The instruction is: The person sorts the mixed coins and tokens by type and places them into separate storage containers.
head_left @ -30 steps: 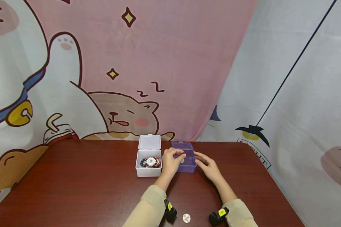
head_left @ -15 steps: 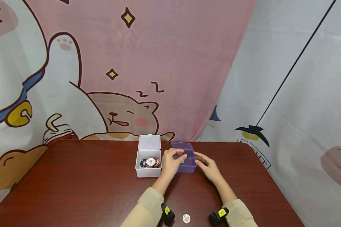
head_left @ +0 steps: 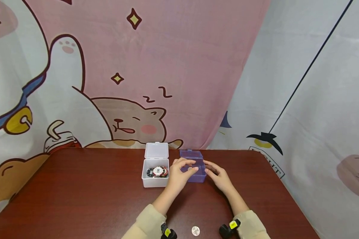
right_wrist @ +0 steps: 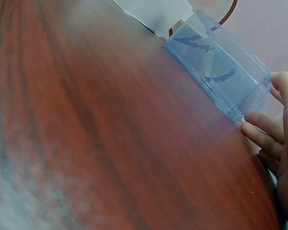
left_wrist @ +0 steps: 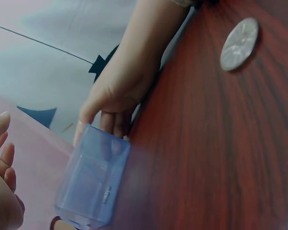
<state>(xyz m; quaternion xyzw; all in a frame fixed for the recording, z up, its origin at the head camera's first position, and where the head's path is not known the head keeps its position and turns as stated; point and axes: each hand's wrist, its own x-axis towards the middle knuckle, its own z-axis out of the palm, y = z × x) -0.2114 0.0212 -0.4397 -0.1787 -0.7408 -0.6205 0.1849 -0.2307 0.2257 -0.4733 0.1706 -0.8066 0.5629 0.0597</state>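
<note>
My left hand (head_left: pixel 178 173) hovers over the left side of an open, see-through purple box (head_left: pixel 198 177), its thumb and fingers apart with nothing visible between them. A small silvery disc (left_wrist: pixel 107 194) shows low inside that box in the left wrist view. At the box's right side, the fingertips of my right hand (head_left: pixel 219 176) touch the wall, fingers and thumb lightly bent. The right wrist view shows these fingers (right_wrist: pixel 264 129) against the box's end. A white box (head_left: pixel 155 182) with its lid up stands to the left, holding several poker chips (head_left: pixel 158 171).
On the brown table (head_left: pixel 92 192), a shiny silvery coin-like disc (head_left: pixel 195 231) lies near the front edge, between the forearms. Behind the table hangs a printed cloth (head_left: pixel 197 66). Each sleeve carries a black wrist camera (head_left: pixel 169 233).
My left forearm has shifted left and down, and the left thumb has dropped slightly, spreading from the fingers. The right hand stays at the purple box's side.
</note>
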